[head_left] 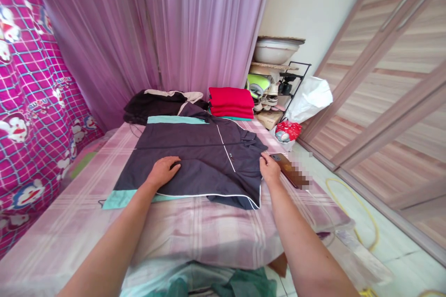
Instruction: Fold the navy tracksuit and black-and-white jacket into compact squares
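Note:
A dark grey jacket [181,141] with teal bands and white piping is spread on the bed, its collar end toward the right and its hem toward the left. My left hand [163,171] rests palm down on the near front panel, thumb apart from the fingers. At the right end, my right hand [270,168] pinches the jacket's edge near the collar between thumb and fingers. Just to the right of that hand lies a phone in a brown case [289,171], partly blurred out.
Folded red clothes [231,103] and a dark clothing pile [153,104] sit at the back against the purple curtain [209,23]. Behind right stands a rack [294,88] with shoes and a basin. Green cloth [244,283] hangs at the near edge. A wardrobe [379,79] lines the right.

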`<act>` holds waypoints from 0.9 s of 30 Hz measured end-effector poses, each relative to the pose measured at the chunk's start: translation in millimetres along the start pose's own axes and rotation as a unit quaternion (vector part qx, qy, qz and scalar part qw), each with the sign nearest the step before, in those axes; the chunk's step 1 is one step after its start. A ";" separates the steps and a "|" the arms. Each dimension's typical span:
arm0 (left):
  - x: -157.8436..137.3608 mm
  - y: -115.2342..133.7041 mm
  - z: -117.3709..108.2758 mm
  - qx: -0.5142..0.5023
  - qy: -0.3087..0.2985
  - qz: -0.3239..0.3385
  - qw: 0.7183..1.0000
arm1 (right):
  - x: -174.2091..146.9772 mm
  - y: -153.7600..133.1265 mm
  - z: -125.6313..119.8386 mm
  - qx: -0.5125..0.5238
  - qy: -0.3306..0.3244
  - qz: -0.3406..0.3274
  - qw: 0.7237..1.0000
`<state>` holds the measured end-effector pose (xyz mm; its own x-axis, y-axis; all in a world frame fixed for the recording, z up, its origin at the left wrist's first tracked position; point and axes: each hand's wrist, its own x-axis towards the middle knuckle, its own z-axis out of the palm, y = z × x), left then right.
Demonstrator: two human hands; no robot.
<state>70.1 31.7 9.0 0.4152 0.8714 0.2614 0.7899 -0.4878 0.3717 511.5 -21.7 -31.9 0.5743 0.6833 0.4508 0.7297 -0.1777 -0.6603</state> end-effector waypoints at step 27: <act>-0.3 -0.8 -3.6 -0.047 0.001 -0.038 0.998 | -0.6 2.6 -1.7 0.015 0.002 -0.009 1.000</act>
<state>67.8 31.7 11.8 0.3546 0.9060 0.2309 0.7736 -0.4231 0.4718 513.6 -23.7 -32.9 0.5622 0.6832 0.4660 0.7292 -0.1438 -0.6690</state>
